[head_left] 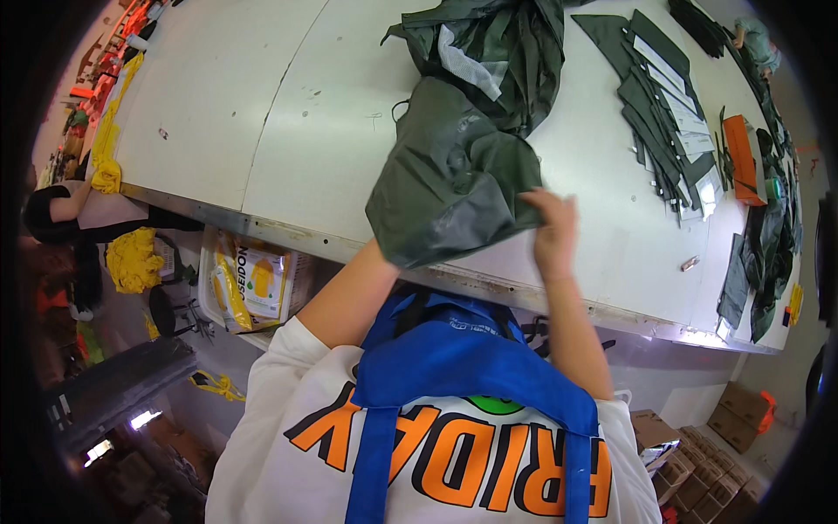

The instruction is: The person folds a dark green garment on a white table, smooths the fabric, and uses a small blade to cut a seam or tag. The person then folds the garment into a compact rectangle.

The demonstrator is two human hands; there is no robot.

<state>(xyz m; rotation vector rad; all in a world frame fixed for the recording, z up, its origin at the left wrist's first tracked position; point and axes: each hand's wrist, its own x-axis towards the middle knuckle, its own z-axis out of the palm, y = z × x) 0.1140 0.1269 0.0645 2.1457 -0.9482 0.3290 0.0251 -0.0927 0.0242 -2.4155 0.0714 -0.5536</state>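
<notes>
Over smooth desk (314, 131): slick, creased green fabric (454, 179); my right grip (552, 234) half-curled at its edge, hold unclear; left hidden, can't tell.

The dark green piece (445, 179) looks like smooth, glossy cloth; the tabletop (201, 122), smooth and shiny; the apron (463, 362), matt cloth.

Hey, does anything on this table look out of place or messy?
Yes: the stack of dark green pieces at the upper right is fanned unevenly, edges out of line. A small loose item also lies by itself on the tabletop toward the right, too small to identify.
</notes>
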